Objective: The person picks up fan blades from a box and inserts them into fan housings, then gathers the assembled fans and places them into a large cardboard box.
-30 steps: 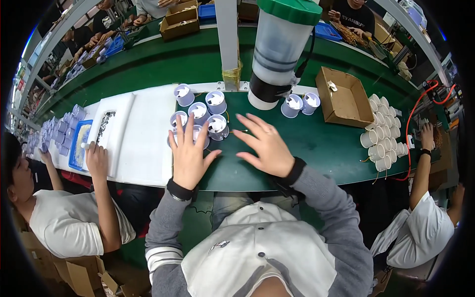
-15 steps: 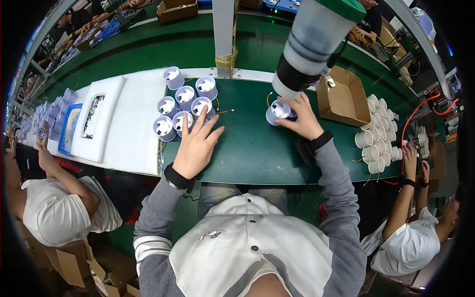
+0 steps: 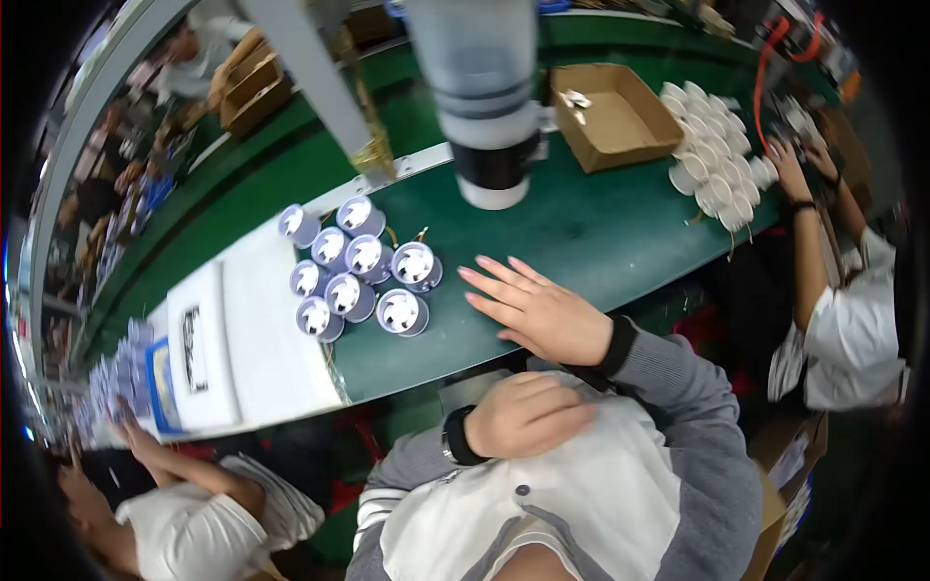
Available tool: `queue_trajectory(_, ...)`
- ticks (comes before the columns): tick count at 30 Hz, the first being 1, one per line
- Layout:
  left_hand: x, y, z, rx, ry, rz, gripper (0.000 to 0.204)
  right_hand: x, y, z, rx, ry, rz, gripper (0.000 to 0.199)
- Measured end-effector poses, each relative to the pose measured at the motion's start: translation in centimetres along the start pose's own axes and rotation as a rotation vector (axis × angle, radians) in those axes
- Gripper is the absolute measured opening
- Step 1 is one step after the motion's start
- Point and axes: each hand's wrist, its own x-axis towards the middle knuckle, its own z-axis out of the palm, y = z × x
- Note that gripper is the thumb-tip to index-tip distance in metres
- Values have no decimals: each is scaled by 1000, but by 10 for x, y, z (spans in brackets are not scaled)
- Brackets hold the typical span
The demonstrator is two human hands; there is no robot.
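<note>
Several light purple cups [image 3: 368, 258] with white pieces inside stand upright in a cluster on the left of the green tabletop [image 3: 581, 237]. A few thin wires show beside them. My right hand [image 3: 552, 315] is over the table's near edge, right of the cluster, open with its fingers spread toward the cups and touching none. In front of my chest, off the table, is my left hand [image 3: 531, 416]. Its fingers are curled and slightly blurred, and no object shows in it; the palm is hidden.
A cylindrical device [image 3: 484, 107] with a black band hangs over the table's far side. Behind right stand an open cardboard box [image 3: 620, 150] and stacked white cups [image 3: 717, 160]. White foam sheets [image 3: 257, 329] and a blue tray [image 3: 163, 382] lie left. Co-workers sit on both sides.
My right hand has let go of a purple cup and come nearer to me. The cluster has grown. My left hand has left the cups for my chest. The view has turned.
</note>
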Motion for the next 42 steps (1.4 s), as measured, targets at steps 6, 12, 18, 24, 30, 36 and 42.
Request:
queue_trajectory(6, 73, -16, 100, -649, -320, 224, 14, -169, -93, -53, -206, 314, 806, 40)
queue_trajectory(12, 56, -8, 181, -719, -727, -92, 5, -212, -163, -92, -518, 866, 1024, 26)
queue_trajectory(18, 38, 20, 261, -838, -982, -49, 12, -245, -226, -150, -864, 956, 1160, 26)
queue_trajectory(24, 38, 91, 295, -972, -888, 711, 44, -352, -293, -105, -700, 842, 1834, 18)
queue_trajectory(30, 36, 152, 346, -881, -929, 1273, 40, -471, -360, 41, -157, 781, 2448, 21)
queue_trajectory(36, 30, 175, 367, -666, -1493, 1500, 45, -578, -468, 277, 231, 409, 3095, 33)
queue_trajectory(42, 9, 282, 454, -197, -2079, 1539, 32, -540, -362, 354, 608, 1190, 3374, 43)
